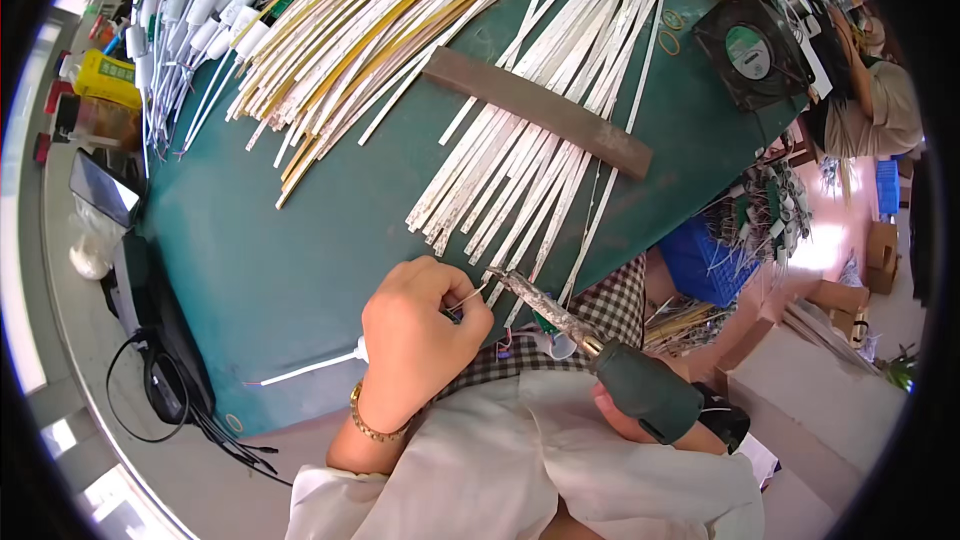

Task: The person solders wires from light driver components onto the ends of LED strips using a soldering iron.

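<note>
My left hand (425, 325) is closed in a pinch on a thin wire (468, 297), close to the near ends of the white strips (520, 170). My right hand (622, 414) is wrapped round the dark green handle of a soldering iron (650, 390), partly hidden behind it. The iron's tip reaches the strip ends beside my left fingertips; whether it touches the wire or a strip I cannot tell. Out from under my left hand runs a white lead (310, 368). Behind the iron's shaft, part of a small green board (545, 323) shows.
A dark flat bar (540, 112) lies across the strips on the green mat (270, 280). Further left are more strips (350, 40) and a heap of white wired components (205, 15). A black fan (750, 52) stands far right, above a blue crate (705, 260). A phone (105, 188) lies left.
</note>
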Demonstrator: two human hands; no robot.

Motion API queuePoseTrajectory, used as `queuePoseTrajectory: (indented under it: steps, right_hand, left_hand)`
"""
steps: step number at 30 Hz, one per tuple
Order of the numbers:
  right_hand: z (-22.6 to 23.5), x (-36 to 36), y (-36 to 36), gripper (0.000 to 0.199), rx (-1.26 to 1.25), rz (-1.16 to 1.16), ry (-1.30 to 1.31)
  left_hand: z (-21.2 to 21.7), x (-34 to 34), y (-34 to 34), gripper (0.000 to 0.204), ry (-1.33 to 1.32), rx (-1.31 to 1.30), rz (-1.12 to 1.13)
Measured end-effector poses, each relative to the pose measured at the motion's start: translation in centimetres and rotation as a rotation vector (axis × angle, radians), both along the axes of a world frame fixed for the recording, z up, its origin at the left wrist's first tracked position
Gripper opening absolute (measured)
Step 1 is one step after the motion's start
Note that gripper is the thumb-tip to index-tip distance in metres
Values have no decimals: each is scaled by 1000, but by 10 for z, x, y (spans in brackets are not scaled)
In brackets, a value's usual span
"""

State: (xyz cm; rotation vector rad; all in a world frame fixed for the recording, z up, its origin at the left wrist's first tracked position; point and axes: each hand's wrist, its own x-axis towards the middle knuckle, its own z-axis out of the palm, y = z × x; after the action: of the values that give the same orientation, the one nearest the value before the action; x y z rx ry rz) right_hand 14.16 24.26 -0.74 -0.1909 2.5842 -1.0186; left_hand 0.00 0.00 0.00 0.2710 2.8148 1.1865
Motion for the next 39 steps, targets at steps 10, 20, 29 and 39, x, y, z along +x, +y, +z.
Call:
queuePoseTrajectory:
  steps: [10, 20, 29, 39]
  right_hand:
    - [-83, 128, 91, 30, -70, 190, 301]
    - [22, -7, -9, 14, 64, -4, 225]
    - [25, 8, -13, 35, 278, -76, 48]
    - [23, 9, -7, 16, 169, -132, -111]
  left_hand:
    - [-2, -5, -9, 7, -16, 37, -13]
    - [-2, -4, -2, 7, 12, 19, -29]
    - [-1, -4, -1, 7, 29, 28, -26]
    - [-2, -4, -2, 7, 36, 16, -32]
